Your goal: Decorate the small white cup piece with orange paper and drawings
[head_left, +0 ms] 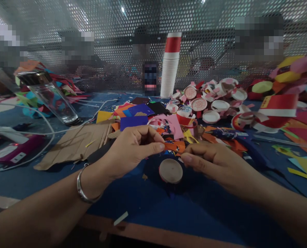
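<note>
Between my hands stretches a small orange paper piece (176,146). My left hand (140,146), with a silver bangle at the wrist, is closed and pinches its left end between thumb and fingertips. At the other end, my right hand (207,160) is closed too, thumb against fingers, with the paper meeting its fingertips. Just below them on the blue table lies a round cut-off cup base (171,171), greyish on top with a reddish side. Coloured paper scraps lie behind the hands, including a pink sheet (176,125) and a dark blue sheet (134,122).
Cut cup pieces (211,116) are heaped behind, beside a tall cup stack (171,69). A blue glue gun (254,151) lies right. Cardboard (76,144), a tilted glass bottle (54,98), and a purple power strip (16,150) with white cords occupy the left.
</note>
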`<state>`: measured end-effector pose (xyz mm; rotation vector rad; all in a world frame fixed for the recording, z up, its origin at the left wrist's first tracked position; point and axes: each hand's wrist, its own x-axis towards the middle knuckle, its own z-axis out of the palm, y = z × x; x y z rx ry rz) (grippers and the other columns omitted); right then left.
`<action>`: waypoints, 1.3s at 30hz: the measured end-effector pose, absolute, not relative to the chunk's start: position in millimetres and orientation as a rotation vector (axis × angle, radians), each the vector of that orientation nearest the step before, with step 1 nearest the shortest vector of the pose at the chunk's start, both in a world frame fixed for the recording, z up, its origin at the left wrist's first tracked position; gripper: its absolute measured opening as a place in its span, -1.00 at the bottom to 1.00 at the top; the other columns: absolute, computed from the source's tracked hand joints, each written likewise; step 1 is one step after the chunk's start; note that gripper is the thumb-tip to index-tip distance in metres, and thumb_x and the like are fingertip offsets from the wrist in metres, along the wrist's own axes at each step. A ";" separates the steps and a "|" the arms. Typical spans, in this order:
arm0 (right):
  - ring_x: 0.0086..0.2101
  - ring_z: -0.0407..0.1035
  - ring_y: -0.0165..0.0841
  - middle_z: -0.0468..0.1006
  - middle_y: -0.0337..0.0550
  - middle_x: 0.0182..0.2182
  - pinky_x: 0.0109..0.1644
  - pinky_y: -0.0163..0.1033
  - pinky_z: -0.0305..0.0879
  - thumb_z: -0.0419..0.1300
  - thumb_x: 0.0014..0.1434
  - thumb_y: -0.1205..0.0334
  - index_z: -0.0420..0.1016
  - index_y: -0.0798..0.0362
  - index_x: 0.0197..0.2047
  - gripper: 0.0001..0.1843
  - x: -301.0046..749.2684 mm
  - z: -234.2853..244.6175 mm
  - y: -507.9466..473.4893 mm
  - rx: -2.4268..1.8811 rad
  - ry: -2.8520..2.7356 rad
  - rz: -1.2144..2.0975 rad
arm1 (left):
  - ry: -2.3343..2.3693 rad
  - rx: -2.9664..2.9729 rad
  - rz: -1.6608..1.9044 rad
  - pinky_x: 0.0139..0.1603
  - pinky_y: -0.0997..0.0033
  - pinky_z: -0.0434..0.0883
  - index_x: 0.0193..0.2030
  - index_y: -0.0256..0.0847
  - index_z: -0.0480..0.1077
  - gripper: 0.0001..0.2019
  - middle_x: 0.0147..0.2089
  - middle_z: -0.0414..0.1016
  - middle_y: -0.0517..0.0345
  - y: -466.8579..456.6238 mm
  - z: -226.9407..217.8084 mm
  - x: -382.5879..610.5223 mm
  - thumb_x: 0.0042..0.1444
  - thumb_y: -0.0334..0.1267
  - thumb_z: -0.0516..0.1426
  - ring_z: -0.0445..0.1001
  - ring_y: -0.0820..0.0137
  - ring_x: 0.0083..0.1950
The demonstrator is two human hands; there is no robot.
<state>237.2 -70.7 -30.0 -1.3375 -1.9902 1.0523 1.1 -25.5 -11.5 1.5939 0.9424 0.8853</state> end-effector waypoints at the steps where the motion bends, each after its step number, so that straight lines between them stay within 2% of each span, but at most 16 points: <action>1: -0.52 0.07 -0.45 0.21 -0.33 -0.54 -0.46 -0.27 -0.03 0.06 0.36 -0.34 0.40 0.02 -0.43 -0.39 237.8 -29.1 -70.9 -1.354 -1.986 1.025 | 0.946 1.582 0.909 -0.28 0.48 0.36 -0.32 -0.25 0.53 -0.86 -0.35 0.54 0.20 -24.4 -12.1 0.8 0.06 -0.29 0.38 0.44 0.50 -0.33; 6: -0.45 0.30 -0.34 0.45 -0.23 -0.47 -0.37 -0.24 0.13 0.07 0.34 -0.34 0.49 0.00 -0.33 -0.43 249.5 -25.7 -65.5 -1.534 -2.019 0.698 | 0.935 1.491 0.981 -0.24 0.48 0.45 -0.26 -0.26 0.55 -0.81 -0.33 0.57 0.22 -17.1 -15.7 -1.1 0.03 -0.29 0.41 0.51 0.50 -0.32; 10: -0.48 0.36 -0.26 0.51 -0.19 -0.49 -0.39 -0.20 0.08 0.04 0.34 -0.31 0.47 -0.02 -0.28 -0.47 262.7 -27.3 -55.8 -1.818 -2.133 0.409 | 0.944 1.499 0.969 -0.20 0.48 0.47 -0.20 -0.27 0.57 -0.80 -0.30 0.60 0.20 -16.2 -17.2 -1.2 0.04 -0.29 0.41 0.52 0.51 -0.31; 14: -0.35 0.51 -0.15 0.63 -0.09 -0.36 -0.38 -0.21 0.07 0.03 0.39 -0.15 0.44 -0.02 -0.22 -0.61 262.6 -27.6 -55.7 -2.080 -2.229 0.203 | 0.949 1.548 0.946 -0.24 0.50 0.43 -0.23 -0.26 0.56 -0.83 -0.34 0.57 0.23 -19.6 -18.7 1.2 0.07 -0.29 0.39 0.49 0.53 -0.34; 17: -0.26 0.57 -0.04 0.68 0.02 -0.27 -0.38 -0.20 0.03 0.03 0.40 -0.08 0.46 0.01 -0.09 -0.64 255.1 -25.0 -61.9 -2.161 -2.247 0.101 | 0.940 1.563 0.919 -0.25 0.49 0.41 -0.26 -0.26 0.54 -0.84 -0.32 0.57 0.22 -22.1 -21.3 4.3 0.06 -0.29 0.39 0.46 0.53 -0.34; 23: -0.26 0.63 0.02 0.72 0.02 -0.26 -0.39 -0.17 0.03 0.01 0.44 -0.04 0.47 0.01 0.02 -0.64 247.1 -20.6 -70.0 -2.224 -2.343 -0.079 | 0.929 1.483 0.908 -0.29 0.47 0.42 -0.27 -0.25 0.52 -0.83 -0.35 0.53 0.23 -24.4 -24.9 8.1 0.04 -0.28 0.37 0.43 0.52 -0.38; 32: -0.19 0.65 0.08 0.74 0.07 -0.14 -0.35 -0.13 0.17 0.09 0.41 0.04 0.47 0.02 0.19 -0.60 244.5 -20.0 -74.0 -2.201 -2.387 -0.156 | 0.928 1.278 0.908 -0.34 0.51 0.42 -0.30 -0.24 0.47 -0.85 -0.40 0.55 0.22 -28.3 -22.1 11.4 0.04 -0.30 0.34 0.50 0.50 -0.36; 35: -0.19 0.65 0.08 0.73 0.06 -0.15 -0.36 -0.12 0.21 0.10 0.41 0.04 0.49 0.01 0.19 -0.60 244.7 -19.3 -75.8 -2.197 -2.399 -0.166 | 0.933 1.249 0.886 -0.35 0.53 0.41 -0.30 -0.24 0.44 -0.87 -0.40 0.56 0.19 -29.4 -20.4 11.9 0.09 -0.29 0.31 0.51 0.50 -0.36; 39: -0.19 0.63 0.07 0.71 0.09 -0.18 -0.36 -0.11 0.24 0.14 0.39 -0.02 0.54 0.05 0.02 -0.64 248.3 -19.3 -75.7 -2.096 -2.335 -0.247 | 0.933 1.225 0.885 -0.35 0.52 0.42 -0.30 -0.24 0.42 -0.85 -0.38 0.56 0.19 -31.2 -19.3 13.1 0.09 -0.30 0.31 0.54 0.48 -0.34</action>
